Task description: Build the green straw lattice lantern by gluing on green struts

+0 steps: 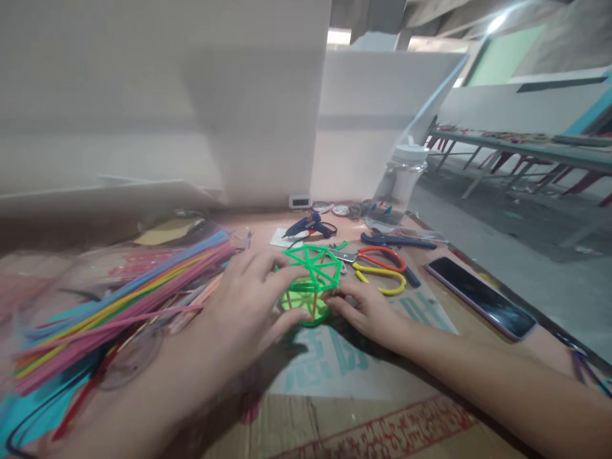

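A small craft frame (313, 268) of green strips, with a spoked polygon top, thin brown posts and a lighter green base, stands in the middle of the table. My left hand (253, 296) grips it from the left, thumb low on the side and fingers at the top rim. At its right side, the fingertips of my right hand (356, 306) are pinched together on the edge near a post; the exact spot they hold is partly hidden. Just behind it lie scissors (382, 271) with one red and one yellow handle.
Colourful strips (129, 299) lie in a bundle at left. A blue glue gun (306, 224) rests at the back, with dark-handled pliers (396, 240) to its right. A phone (480, 296) and a clear lidded jar (405, 175) are on the right. White panels (258, 115) rise behind.
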Demonstrator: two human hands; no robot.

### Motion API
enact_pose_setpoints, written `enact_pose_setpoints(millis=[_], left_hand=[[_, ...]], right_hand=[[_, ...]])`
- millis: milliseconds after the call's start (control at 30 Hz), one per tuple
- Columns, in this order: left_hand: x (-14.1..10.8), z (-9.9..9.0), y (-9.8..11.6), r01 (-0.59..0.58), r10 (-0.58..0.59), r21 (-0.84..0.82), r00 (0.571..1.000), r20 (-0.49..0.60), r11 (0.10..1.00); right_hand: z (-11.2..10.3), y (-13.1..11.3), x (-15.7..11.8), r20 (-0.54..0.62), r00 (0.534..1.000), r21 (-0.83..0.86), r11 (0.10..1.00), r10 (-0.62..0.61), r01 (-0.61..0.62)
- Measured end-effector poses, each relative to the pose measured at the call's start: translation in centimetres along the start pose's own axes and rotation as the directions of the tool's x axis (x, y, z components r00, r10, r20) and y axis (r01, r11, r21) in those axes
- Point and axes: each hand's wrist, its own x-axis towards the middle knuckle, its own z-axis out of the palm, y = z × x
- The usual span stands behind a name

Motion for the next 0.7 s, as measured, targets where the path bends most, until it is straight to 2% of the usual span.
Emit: enact_pose_setpoints(millis=[167, 267, 400, 700], left_hand=[[-0.1, 2.2, 0.3, 0.009, -0.002, 0.047, 0.990, -0.144, 0.999], [-0.3, 3.0, 0.3, 0.011, -0.006, 0.036, 0.991, -0.134, 0.999], [-0.5, 3.2, 0.6, 0.029, -0.026, 0.017, 0.990, -0.138, 0.999], [-0.5, 3.6, 0.4, -0.020, 0.023, 0.013, 0.978, -0.208, 1.000]], right_hand=[[0.0, 0.9, -0.1, -0.072, 0.997, -0.021, 0.999, 0.023, -0.024], [0.4, 1.1, -0.2, -0.102, 0.995, -0.012, 1.000, -0.013, 0.012], [0.8, 0.7, 0.3, -0.093, 0.992, 0.100, 0.991, -0.079, 0.089], [1.7, 0.8, 0.5, -0.059, 0.996, 0.187, 0.981, 0.062, -0.050]])
